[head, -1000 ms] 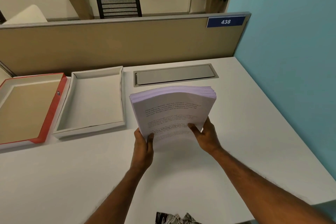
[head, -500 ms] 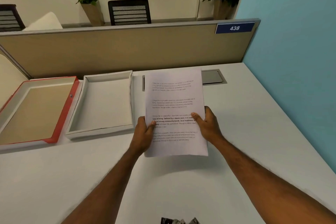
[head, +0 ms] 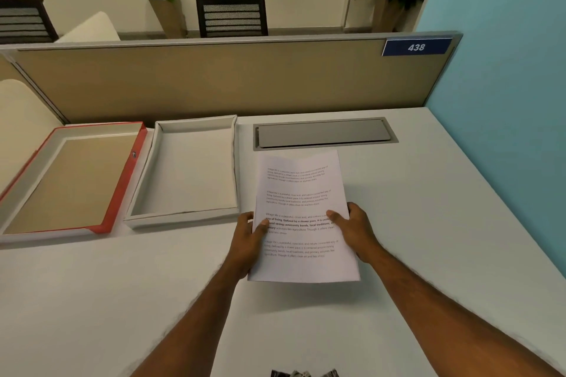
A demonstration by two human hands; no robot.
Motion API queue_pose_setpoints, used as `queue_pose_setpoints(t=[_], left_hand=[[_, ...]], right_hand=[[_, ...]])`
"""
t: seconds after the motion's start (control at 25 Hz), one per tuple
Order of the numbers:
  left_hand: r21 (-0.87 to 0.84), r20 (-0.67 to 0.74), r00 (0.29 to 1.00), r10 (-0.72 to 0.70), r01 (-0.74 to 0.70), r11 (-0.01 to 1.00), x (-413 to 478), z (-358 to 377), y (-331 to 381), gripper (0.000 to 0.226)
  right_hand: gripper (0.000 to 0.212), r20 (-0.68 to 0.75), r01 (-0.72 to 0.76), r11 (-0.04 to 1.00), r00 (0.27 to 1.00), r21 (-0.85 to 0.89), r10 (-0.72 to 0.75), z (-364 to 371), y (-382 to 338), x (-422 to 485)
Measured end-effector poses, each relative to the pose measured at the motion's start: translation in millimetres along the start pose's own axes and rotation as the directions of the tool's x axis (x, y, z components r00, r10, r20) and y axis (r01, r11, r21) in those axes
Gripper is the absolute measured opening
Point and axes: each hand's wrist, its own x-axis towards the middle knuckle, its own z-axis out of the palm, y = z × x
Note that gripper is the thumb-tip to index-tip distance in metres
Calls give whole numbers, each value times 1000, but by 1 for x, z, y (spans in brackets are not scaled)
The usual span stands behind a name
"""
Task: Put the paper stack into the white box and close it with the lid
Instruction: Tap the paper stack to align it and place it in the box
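I hold a stack of printed white paper [head: 301, 193] above the desk, its printed face turned up toward me. My left hand [head: 248, 239] grips its left edge and my right hand [head: 356, 231] grips its right edge, thumbs on top. The white box [head: 235, 162] lies open and empty just left of the stack. Its lid [head: 122, 180], red outside with a tan inside, lies upturned at the far left, beside the box.
A grey cable hatch [head: 321, 133] is set into the white desk [head: 428, 239] behind the stack. A tan partition [head: 214, 82] bounds the back and a blue wall [head: 505, 101] the right side. A dark object [head: 303, 373] shows at the near edge.
The stack was bent upright on the desk, then laid back so its printed face shows. It has since come lower and slightly nearer, uncovering the cable hatch. Both hands keep their grip.
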Motion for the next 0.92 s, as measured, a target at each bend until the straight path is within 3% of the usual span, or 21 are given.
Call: queue_pose_setpoints(t=[0.2, 0.6, 0.92], left_hand=[[28, -35, 996, 81, -80, 996, 7, -28, 9, 51], [-3, -114, 984, 140, -141, 990, 40, -119, 65, 47], [18, -166, 983, 78, -76, 997, 86, -203, 82, 43]], right_hand=[[34, 25, 28, 999, 999, 20, -29, 24, -19, 3], [30, 26, 71, 997, 997, 23, -72, 119, -106, 35], [20, 144, 23, 999, 989, -31, -18, 207, -146, 76]])
